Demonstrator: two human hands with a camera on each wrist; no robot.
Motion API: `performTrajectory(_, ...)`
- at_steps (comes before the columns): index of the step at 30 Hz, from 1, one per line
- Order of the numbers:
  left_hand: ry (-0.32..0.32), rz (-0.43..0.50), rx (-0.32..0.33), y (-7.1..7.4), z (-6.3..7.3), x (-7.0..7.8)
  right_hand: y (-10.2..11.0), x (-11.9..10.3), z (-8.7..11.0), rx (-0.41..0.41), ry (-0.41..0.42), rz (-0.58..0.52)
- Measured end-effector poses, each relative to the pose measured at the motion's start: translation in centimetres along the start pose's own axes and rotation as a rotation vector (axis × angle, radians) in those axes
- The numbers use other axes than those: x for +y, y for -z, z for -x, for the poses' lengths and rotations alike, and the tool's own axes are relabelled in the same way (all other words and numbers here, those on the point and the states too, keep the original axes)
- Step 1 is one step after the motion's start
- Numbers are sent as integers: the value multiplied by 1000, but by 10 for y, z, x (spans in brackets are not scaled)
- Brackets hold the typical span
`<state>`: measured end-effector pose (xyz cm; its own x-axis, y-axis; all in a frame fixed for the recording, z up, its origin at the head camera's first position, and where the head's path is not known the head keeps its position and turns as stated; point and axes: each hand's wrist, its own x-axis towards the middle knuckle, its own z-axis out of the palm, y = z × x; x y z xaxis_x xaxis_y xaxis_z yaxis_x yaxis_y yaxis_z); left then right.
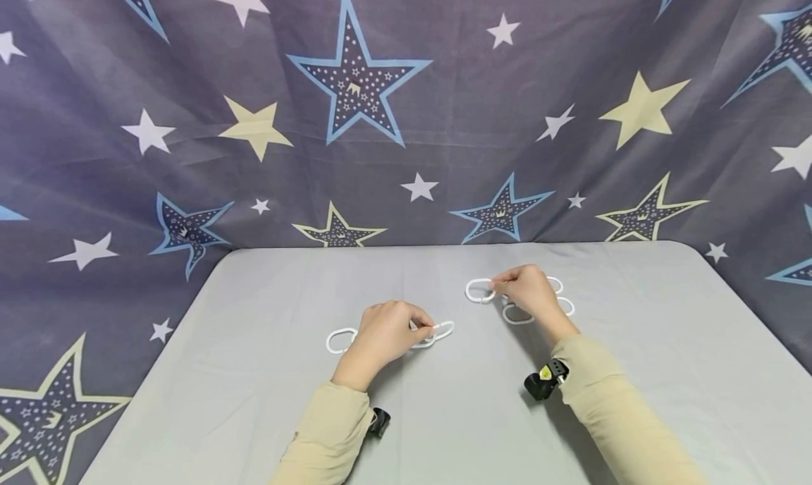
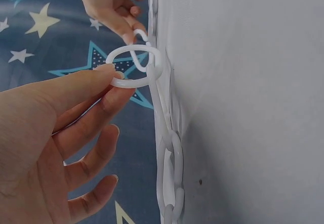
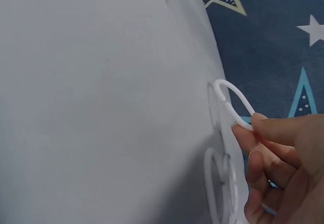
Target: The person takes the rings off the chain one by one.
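Observation:
My left hand (image 1: 390, 333) pinches a white plastic oval chain link (image 2: 130, 84) between thumb and index finger, the other fingers spread loosely. From that link hangs a short chain (image 2: 177, 158) of joined white links, in the left wrist view. One end link (image 1: 328, 340) shows left of the hand in the head view; the hand covers the middle. Further right, my right hand (image 1: 529, 291) pinches a single white link (image 3: 238, 90) by one end. A small gap shows in its side. The two held links are apart.
Several loose white links (image 1: 520, 323) lie on the grey-covered table (image 1: 457, 428) beneath and beside the right hand, partly hidden by it. A grey curtain (image 1: 444, 125) with stars hangs behind the table's far edge. Each wrist carries a small black camera (image 1: 539, 385).

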<state>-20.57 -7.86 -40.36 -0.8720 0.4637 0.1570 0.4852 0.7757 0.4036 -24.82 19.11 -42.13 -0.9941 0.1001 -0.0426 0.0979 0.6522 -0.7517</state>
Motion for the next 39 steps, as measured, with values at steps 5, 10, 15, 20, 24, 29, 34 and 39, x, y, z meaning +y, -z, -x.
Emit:
performTrajectory(5, 2, 1, -2, 0, 0, 0, -5, 0, 0, 13, 22, 56)
performTrajectory(10, -2, -6, -2, -1, 0, -1, -10, -1, 1, 8, 11, 84)
performTrajectory(15, -2, -4, -4, -2, 0, -2, -12, -2, 2, 8, 5, 112)
performTrajectory(20, -7, -5, -3, -2, 0, -2, -13, -3, 2, 19, 8, 134)
performTrajectory(24, -12, -3, -1, -2, 0, -1, -13, -4, 2, 33, 7, 147)
performTrajectory(29, -12, -4, 3, -2, 0, -2, -11, -6, 4, 36, -2, 145)
performTrajectory(34, -12, -9, 4, -3, 0, -3, -8, -7, 7, 33, -2, 121)
performTrajectory(39, -15, -12, 3, -3, -1, -2, -5, -7, 11, 47, 23, 90)
